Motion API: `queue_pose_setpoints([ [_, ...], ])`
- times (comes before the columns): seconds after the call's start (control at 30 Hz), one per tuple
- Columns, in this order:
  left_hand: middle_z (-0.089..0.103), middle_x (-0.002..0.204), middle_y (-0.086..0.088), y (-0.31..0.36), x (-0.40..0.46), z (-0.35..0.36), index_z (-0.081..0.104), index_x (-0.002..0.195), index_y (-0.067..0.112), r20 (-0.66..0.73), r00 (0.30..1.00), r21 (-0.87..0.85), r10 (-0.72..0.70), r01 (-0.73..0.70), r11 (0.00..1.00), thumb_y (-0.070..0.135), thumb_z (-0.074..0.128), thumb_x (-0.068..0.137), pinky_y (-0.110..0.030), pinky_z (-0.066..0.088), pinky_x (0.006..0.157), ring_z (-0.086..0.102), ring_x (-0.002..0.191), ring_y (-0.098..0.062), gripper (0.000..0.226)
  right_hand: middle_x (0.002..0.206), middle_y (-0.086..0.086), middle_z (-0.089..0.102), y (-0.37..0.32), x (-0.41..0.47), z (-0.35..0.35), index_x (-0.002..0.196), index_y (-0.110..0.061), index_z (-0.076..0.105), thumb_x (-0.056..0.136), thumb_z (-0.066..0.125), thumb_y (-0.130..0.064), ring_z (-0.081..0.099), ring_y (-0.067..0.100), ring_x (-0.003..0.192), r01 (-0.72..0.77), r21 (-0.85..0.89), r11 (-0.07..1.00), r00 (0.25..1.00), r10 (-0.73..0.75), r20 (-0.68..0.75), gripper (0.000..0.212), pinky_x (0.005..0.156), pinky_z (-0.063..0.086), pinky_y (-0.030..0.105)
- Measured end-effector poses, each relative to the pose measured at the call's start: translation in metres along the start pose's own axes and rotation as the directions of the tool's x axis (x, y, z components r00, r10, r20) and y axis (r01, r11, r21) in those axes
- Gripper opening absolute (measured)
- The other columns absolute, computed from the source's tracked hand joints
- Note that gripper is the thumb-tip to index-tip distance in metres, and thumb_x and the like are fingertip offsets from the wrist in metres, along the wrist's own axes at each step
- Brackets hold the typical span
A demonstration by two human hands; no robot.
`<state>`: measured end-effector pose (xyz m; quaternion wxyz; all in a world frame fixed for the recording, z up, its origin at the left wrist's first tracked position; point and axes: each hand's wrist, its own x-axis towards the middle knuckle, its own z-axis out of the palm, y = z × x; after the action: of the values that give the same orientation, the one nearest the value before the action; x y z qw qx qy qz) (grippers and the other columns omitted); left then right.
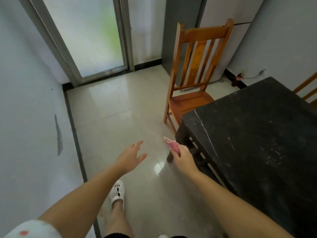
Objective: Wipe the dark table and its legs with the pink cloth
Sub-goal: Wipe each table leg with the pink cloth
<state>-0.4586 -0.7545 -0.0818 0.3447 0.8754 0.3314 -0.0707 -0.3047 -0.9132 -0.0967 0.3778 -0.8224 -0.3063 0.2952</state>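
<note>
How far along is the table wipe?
Early to midway. The dark table top shows pale streaks and specks, so it looks unfinished. The right hand grips the pink cloth beside the near corner leg; the left hand is free. Other legs remain.

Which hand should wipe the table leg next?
The right hand, probably. It already grips the pink cloth right beside the table leg. The left hand is open, holding nothing, farther away.
</note>
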Motion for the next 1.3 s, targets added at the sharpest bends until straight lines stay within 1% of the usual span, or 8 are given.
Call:
queue_pose_setpoints([
  [0.27, 0.040, 0.137, -0.007, -0.051, 0.112, -0.080, 0.016, 0.144, 0.024, 0.185, 0.972, 0.196, 0.142, -0.179, 0.964, 0.048, 0.040, 0.093, -0.036, 0.034, 0.100, 0.040, 0.124, -0.024, 0.062, 0.114, -0.016, 0.056, -0.049, 0.094, 0.035, 0.125, -0.037, 0.054, 0.097, 0.040, -0.040, 0.051, 0.006, 0.115, -0.141, 0.084, 0.986, 0.981, 0.151, -0.123, 0.031, 0.103, 0.042, 0.034],
  [0.4, 0.034, 0.141, -0.006, -0.054, 0.176, -0.125, 0.011, 0.146, 0.022, 0.290, 0.906, 0.407, 0.309, -0.409, 0.817, 0.047, 0.035, 0.095, -0.034, 0.024, 0.106, 0.032, 0.129, -0.024, 0.061, 0.120, -0.013, 0.058, -0.075, 0.127, 0.043, 0.126, -0.032, 0.056, 0.098, 0.041, -0.035, 0.049, 0.007, 0.118, -0.186, 0.126, 0.974, 0.956, 0.209, -0.207, 0.032, 0.101, 0.041, 0.030],
  [0.5, 0.032, 0.143, -0.006, -0.049, 0.224, -0.140, 0.011, 0.146, 0.020, 0.357, 0.833, 0.468, 0.423, -0.552, 0.690, 0.047, 0.033, 0.095, -0.034, 0.020, 0.109, 0.029, 0.132, -0.023, 0.061, 0.127, -0.001, 0.052, -0.070, 0.147, 0.047, 0.128, -0.023, 0.054, 0.097, 0.045, -0.028, 0.052, 0.014, 0.118, -0.294, 0.127, 0.947, 0.911, 0.318, -0.264, 0.033, 0.100, 0.045, 0.034],
  [0.67, 0.033, 0.143, -0.006, -0.015, 0.300, -0.134, 0.017, 0.144, 0.018, 0.496, 0.669, 0.459, 0.553, -0.743, 0.487, 0.050, 0.028, 0.092, -0.033, 0.020, 0.108, 0.030, 0.131, -0.022, 0.062, 0.130, 0.000, 0.048, -0.060, 0.177, 0.043, 0.131, -0.016, 0.051, 0.098, 0.042, -0.033, 0.051, 0.010, 0.111, -0.412, 0.188, 0.892, 0.810, 0.453, -0.372, 0.038, 0.090, 0.038, 0.020],
  [0.83, 0.034, 0.142, -0.006, 0.022, 0.354, -0.127, 0.019, 0.143, 0.017, 0.606, 0.534, 0.428, 0.589, -0.844, 0.325, 0.045, 0.037, 0.094, -0.035, 0.021, 0.109, 0.032, 0.130, -0.024, 0.059, 0.119, -0.006, 0.045, -0.059, 0.203, 0.042, 0.125, -0.021, 0.054, 0.098, 0.040, -0.034, 0.053, 0.012, 0.106, -0.456, 0.366, 0.812, 0.715, 0.578, -0.393, 0.033, 0.094, 0.041, 0.025],
  [1.0, 0.031, 0.145, -0.006, 0.054, 0.403, -0.116, 0.018, 0.143, 0.016, 0.754, 0.355, 0.320, 0.552, -0.933, 0.162, 0.045, 0.034, 0.095, -0.035, 0.020, 0.109, 0.029, 0.133, -0.024, 0.059, 0.128, -0.002, 0.049, -0.052, 0.222, 0.050, 0.121, -0.027, 0.056, 0.096, 0.041, -0.041, 0.052, 0.015, 0.111, -0.498, 0.502, 0.708, 0.596, 0.699, -0.395, 0.033, 0.100, 0.043, 0.034],
  [1.13, 0.031, 0.145, -0.005, 0.074, 0.446, -0.084, 0.014, 0.145, 0.021, 0.871, 0.139, 0.155, 0.472, -0.988, 0.005, 0.046, 0.036, 0.094, -0.034, 0.022, 0.108, 0.029, 0.132, -0.023, 0.062, 0.134, -0.004, 0.049, -0.043, 0.232, 0.082, 0.128, -0.031, 0.053, 0.093, 0.042, -0.049, 0.050, 0.010, 0.117, -0.451, 0.680, 0.578, 0.432, 0.808, -0.400, 0.041, 0.104, 0.039, 0.033],
  [1.3, 0.029, 0.147, -0.006, 0.082, 0.496, -0.048, 0.017, 0.145, 0.019, 0.906, -0.185, -0.100, 0.381, -0.967, -0.233, 0.049, 0.036, 0.093, -0.037, 0.024, 0.106, 0.029, 0.132, -0.024, 0.063, 0.124, -0.011, 0.056, -0.061, 0.253, 0.151, 0.121, -0.036, 0.058, 0.098, 0.042, -0.035, 0.054, 0.003, 0.114, -0.329, 0.863, 0.384, 0.015, 0.915, -0.402, 0.028, 0.091, 0.039, 0.009],
])
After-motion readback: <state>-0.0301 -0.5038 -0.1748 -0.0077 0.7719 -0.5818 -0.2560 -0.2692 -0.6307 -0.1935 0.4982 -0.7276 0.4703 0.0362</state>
